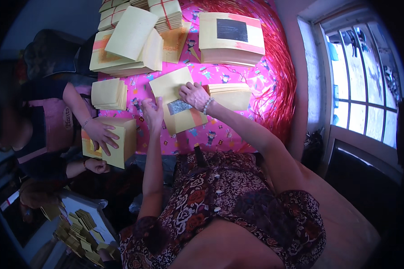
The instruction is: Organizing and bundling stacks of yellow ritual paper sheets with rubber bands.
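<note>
Daylight comes in from the white-framed paned window [359, 85] at right; panes blown out, slight glare. Bright, saturated centre on the pink patterned cloth [220, 130] and the pale yellow paper sheet with a silver foil square [177, 101]. Left side and lower corners fall dim, details muddy. Heavy fisheye: black vignette around the rim, window bars bend. Soft focus overall, the yellow folded papers at lower left [81, 233] are blurry, the patterned dark-red dress [238, 201] is shaded.
</note>
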`<move>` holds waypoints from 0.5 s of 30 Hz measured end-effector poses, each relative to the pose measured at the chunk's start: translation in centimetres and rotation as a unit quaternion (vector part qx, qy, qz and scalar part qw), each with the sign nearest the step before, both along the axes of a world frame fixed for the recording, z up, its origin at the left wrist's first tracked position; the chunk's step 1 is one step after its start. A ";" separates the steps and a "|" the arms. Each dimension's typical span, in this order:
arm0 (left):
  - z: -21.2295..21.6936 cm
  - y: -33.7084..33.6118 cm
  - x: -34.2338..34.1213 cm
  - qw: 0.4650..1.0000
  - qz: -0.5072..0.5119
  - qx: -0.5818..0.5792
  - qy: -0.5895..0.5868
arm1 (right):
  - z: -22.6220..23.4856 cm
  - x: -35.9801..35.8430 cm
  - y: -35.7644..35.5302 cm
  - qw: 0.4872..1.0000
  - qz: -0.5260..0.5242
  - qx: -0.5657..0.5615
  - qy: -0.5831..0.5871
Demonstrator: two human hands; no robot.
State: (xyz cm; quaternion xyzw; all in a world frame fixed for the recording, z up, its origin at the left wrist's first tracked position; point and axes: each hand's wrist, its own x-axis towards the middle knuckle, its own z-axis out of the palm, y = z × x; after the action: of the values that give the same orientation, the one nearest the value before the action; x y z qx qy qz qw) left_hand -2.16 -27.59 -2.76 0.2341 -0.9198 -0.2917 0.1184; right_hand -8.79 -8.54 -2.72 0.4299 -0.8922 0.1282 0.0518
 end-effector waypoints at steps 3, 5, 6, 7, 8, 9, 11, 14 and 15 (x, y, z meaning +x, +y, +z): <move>-0.2 -1.0 -0.4 0.975 0.045 0.118 -0.183 | 0.7 -0.6 -0.1 1.000 0.003 -0.009 0.008; -0.8 -0.9 -0.8 0.936 0.090 0.322 -0.113 | 1.6 -0.9 -0.3 1.000 -0.006 -0.021 -0.003; -0.9 -0.8 -0.8 0.848 0.130 0.512 -0.040 | 2.2 -1.0 -0.2 0.999 -0.017 -0.014 -0.047; -1.0 -0.9 -0.6 0.849 0.129 0.511 -0.038 | 2.8 -1.0 -0.2 0.995 -0.027 -0.008 -0.091; -0.9 -1.2 -0.5 0.837 0.146 0.527 -0.017 | 3.4 -0.9 -0.2 0.996 -0.026 -0.010 -0.089; -0.9 -1.3 -0.2 0.824 0.163 0.543 0.004 | 4.0 -0.6 -0.3 0.988 -0.088 -0.077 -0.105; 1.4 -0.1 -0.1 0.830 0.148 0.537 0.011 | 5.9 -0.3 0.7 0.938 -0.199 -0.176 -0.223; 4.6 2.4 0.3 0.831 0.082 0.549 0.037 | 6.5 0.2 3.6 0.840 -0.307 -0.343 -0.285; 5.2 3.3 0.5 0.821 0.032 0.567 0.053 | 6.9 0.6 4.9 0.776 -0.327 -0.376 -0.386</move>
State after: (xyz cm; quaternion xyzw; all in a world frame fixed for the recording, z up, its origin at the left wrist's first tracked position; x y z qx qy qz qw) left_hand -1.67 -24.26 2.47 0.2731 -0.5765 -0.7698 0.0229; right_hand -8.20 -3.65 4.20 -0.0275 -0.8049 0.5841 -0.1006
